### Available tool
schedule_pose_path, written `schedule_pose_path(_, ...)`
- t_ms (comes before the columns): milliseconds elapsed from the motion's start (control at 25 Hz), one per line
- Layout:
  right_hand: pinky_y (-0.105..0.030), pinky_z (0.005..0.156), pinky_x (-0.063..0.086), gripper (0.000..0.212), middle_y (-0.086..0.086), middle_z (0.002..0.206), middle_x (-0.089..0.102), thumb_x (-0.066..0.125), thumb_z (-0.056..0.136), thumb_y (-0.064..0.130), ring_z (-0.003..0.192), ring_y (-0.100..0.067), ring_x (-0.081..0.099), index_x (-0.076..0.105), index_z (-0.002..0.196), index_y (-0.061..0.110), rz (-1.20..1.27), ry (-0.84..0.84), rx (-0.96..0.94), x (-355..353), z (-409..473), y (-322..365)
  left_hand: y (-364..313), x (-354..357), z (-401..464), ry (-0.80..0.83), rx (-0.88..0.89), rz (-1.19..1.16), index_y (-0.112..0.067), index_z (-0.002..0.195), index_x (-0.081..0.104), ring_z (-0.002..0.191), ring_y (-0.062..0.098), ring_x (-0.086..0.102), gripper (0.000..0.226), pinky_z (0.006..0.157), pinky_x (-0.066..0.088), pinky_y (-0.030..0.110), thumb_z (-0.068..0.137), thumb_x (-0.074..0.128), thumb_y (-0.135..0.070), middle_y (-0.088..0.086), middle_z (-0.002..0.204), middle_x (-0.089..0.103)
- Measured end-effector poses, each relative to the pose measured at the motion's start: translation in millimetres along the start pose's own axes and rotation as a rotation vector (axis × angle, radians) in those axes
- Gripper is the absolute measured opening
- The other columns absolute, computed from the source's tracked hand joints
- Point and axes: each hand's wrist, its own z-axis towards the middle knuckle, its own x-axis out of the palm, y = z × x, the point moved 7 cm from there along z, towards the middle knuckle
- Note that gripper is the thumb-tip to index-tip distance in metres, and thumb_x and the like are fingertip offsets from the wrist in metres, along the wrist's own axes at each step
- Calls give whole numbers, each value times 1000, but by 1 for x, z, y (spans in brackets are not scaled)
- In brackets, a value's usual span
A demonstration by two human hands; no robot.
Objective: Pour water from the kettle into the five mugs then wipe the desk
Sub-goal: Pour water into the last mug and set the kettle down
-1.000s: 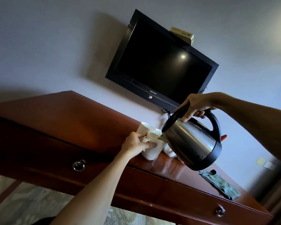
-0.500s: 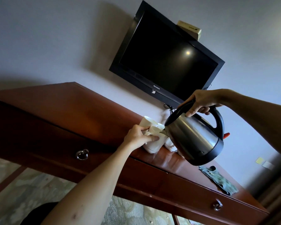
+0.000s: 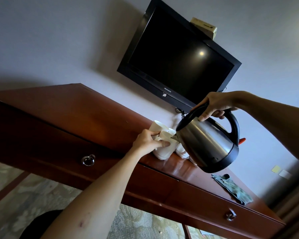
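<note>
Right hand [image 3: 216, 106] wraps its fingers round the handle of the kettle [image 3: 207, 144], tipped so the spout sits at the rim of the near mug [image 3: 164, 149]. Left hand [image 3: 148, 142] has its fingers curled round that mug, presumably steadying it on the surface [image 3: 72, 114] for the pour (no stream visible). The mugs cluster at the far edge; a cloth [image 3: 233, 190] lies right, likely for wiping.
</note>
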Motion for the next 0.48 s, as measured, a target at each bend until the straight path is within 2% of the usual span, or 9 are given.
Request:
schedule_pose_path(240,-22,40,37,42,-4,46,37,85,74,10,39,-13,30,77,114,14,-28,-9,6,-1,2,2,2,0,1,-1,3,-10,-34,121,75,119,14,66,116,104,52,42,20,77,-91,-6,122,75)
schedule_pose_path(480,-23,42,38,55,-4,48,41,87,62,21,40,-13,33,76,116,13,-29,5,5,-1,4,6,-2,-1,-1,2,0,-15,-31,121,75,120,16,66,104,105,52,42,29,84,-79,-4,123,75)
